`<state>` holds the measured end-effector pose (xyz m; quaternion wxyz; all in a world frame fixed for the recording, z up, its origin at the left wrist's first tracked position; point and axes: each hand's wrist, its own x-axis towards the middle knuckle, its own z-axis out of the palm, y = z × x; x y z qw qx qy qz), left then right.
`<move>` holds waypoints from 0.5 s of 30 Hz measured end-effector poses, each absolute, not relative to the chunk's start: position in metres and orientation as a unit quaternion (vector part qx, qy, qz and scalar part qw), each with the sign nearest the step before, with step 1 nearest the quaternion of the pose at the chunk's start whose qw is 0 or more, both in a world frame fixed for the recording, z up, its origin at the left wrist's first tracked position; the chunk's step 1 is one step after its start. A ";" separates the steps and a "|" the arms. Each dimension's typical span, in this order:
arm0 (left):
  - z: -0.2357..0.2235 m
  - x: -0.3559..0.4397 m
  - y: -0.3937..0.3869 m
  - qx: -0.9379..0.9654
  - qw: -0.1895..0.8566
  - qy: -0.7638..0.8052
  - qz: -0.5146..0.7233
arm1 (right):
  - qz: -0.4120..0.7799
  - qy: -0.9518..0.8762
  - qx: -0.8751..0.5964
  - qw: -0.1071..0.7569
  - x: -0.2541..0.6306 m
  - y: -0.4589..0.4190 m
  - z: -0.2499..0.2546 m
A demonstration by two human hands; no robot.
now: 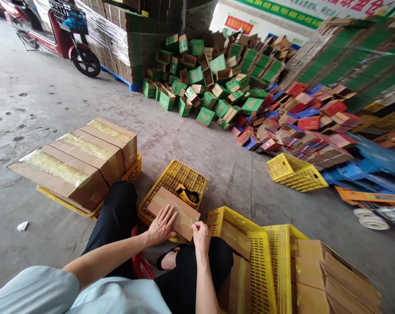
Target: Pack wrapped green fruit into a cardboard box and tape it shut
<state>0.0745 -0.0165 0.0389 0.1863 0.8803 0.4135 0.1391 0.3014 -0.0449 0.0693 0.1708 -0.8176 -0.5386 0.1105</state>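
Observation:
A flat brown cardboard box (187, 214) lies on an upturned yellow plastic crate (171, 172), with a strip of clear yellowish packing tape (183, 217) along its top. My left hand (163, 223) rests on the box with its fingers spread. At the box's right end, my right hand (200, 233) is closed in a pinch where the tape strip ends; its fingertips partly hide what they grip. A yellow and black tape dispenser (188, 195) sits on the crate just behind the box.
Taped cartons (83, 152) stand on a yellow crate to the left. Beside my right knee are yellow crates (261, 244) holding cardboard, and folded cartons (331, 279). Another yellow crate (294, 172) lies farther right. Green boxes (206, 115) and red-blue boxes (308, 123) are heaped behind; a red scooter (58, 41) stands back left.

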 end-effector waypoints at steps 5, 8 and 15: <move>0.038 0.073 -0.014 0.880 0.180 0.424 0.114 | 0.049 -0.561 -0.807 0.179 0.291 -0.048 0.069; 0.035 0.076 -0.012 0.880 0.176 0.427 0.106 | 0.025 -0.631 -0.750 0.197 0.288 -0.039 0.068; 0.028 0.075 -0.012 0.889 0.148 0.418 0.112 | 0.173 -0.699 -0.694 -0.011 0.275 -0.014 0.081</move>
